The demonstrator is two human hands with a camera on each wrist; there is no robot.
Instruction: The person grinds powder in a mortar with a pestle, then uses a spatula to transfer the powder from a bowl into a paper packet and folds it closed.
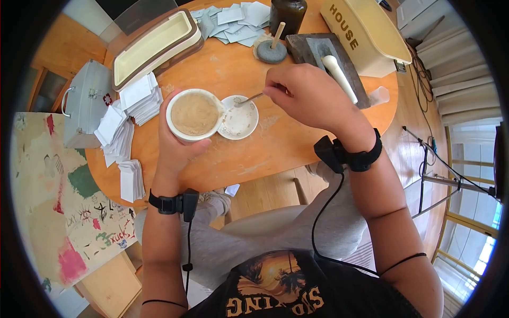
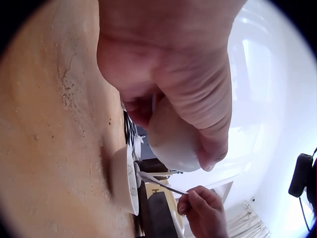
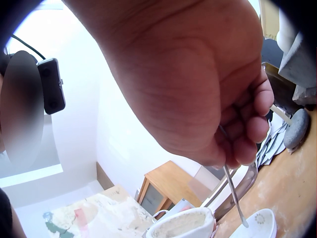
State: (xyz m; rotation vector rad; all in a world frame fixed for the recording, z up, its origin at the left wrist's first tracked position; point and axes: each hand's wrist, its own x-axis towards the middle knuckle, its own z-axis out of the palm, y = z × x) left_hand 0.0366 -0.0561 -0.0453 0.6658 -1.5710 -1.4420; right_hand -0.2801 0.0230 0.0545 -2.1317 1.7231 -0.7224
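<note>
In the head view my left hand grips a white cup from the near left side, thumb along its lower rim. Tan powder, fairly smooth on top, fills it close to the rim. Beside the cup, on the table, stands a small white dish with a faint pattern and bits of powder inside. My right hand pinches the handle of a thin metal spoon, fingers curled. The spoon slants down to the left, its tip over the dish. In the left wrist view the cup is lifted off the wooden tabletop.
White paper packets are stacked at the left near a grey case. Behind stand a cream tray, a dark jar and a stone disc with a stick. To the right are a dark slab, white pestle and yellow HOUSE bin.
</note>
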